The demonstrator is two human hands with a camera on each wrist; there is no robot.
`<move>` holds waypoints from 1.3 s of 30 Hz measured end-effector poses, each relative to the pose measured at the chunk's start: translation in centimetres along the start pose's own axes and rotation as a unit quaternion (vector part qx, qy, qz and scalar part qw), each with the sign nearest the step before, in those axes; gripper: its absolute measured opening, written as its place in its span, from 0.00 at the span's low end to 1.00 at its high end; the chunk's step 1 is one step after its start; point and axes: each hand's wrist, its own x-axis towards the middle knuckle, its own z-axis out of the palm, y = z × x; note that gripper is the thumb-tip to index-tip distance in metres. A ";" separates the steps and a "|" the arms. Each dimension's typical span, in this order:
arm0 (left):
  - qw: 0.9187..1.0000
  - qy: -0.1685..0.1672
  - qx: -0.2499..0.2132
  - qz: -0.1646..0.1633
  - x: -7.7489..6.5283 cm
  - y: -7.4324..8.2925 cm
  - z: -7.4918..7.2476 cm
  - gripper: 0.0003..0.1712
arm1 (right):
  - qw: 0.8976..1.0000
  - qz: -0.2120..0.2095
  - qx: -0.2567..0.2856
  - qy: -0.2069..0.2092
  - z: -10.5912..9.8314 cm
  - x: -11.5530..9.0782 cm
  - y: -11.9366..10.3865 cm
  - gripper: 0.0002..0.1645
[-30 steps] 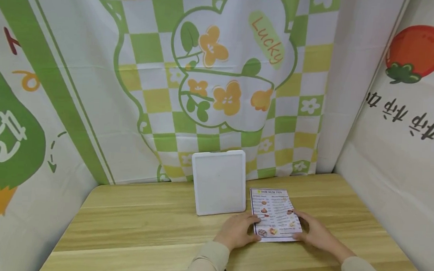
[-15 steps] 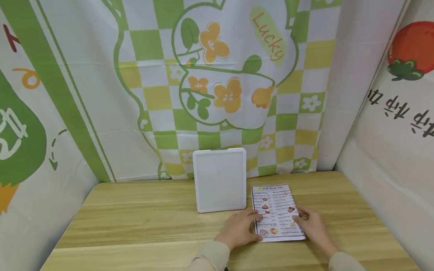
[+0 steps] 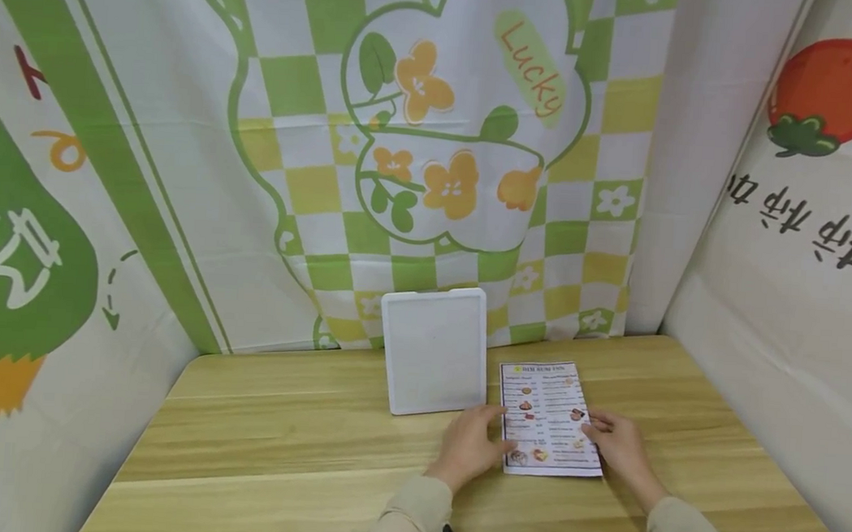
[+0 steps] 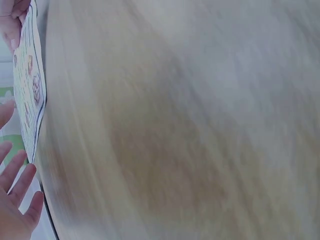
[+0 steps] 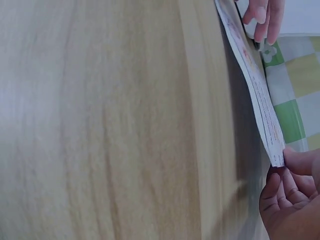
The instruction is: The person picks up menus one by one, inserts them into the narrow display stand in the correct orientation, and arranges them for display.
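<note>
A printed paper menu (image 3: 552,420) with food pictures sits before me on the wooden table. My right hand (image 3: 625,453) pinches its right edge between thumb and fingers, which the right wrist view (image 5: 295,185) shows closely. There the menu (image 5: 257,95) is seen edge-on, with a dark shadow beneath its near side. At the left edge is my left hand (image 3: 468,443), its fingers spread and loosely extended. In the left wrist view those fingers (image 4: 22,182) lie beside the menu's edge without curling round it; light contact is hard to tell.
A white-framed blank board (image 3: 435,352) stands upright behind and left of the menu, close to the left hand. Printed cloth (image 3: 461,179) hangs along the back edge of the table (image 3: 261,451). More printed sheets rise at both sides.
The right hand has shifted its grip slightly up the menu's right edge. The left fingers have drawn back from the menu's face and loosened. In the head view the menu sits slightly further right.
</note>
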 end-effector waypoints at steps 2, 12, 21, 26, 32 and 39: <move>1.000 0.006 -0.020 -0.012 -0.1 0.3 -0.1 0.30 | 1.000 -0.002 0.009 0.004 -0.1 -0.1 0.1 0.22; 0.994 0.034 -0.100 -0.041 -0.6 0.5 0.4 0.30 | 0.998 0.031 0.056 -0.006 -0.7 -0.7 -0.4 0.25; 0.984 0.039 -0.156 -0.073 -0.4 0.4 0.9 0.25 | 0.997 0.042 0.070 0.001 -1.2 -1.3 -0.5 0.26; 0.980 0.040 -0.170 -0.095 -0.3 0.6 0.9 0.24 | 0.995 0.046 0.087 0.006 -1.3 -1.7 -0.7 0.27; 0.976 0.066 -0.185 -0.098 -0.3 0.9 0.8 0.20 | 0.994 0.044 0.097 0.011 -1.3 -2.1 -1.0 0.27; 0.971 0.078 -0.199 -0.105 -0.6 1.5 0.1 0.18 | 0.992 0.047 0.111 0.031 -1.5 -2.6 -1.2 0.26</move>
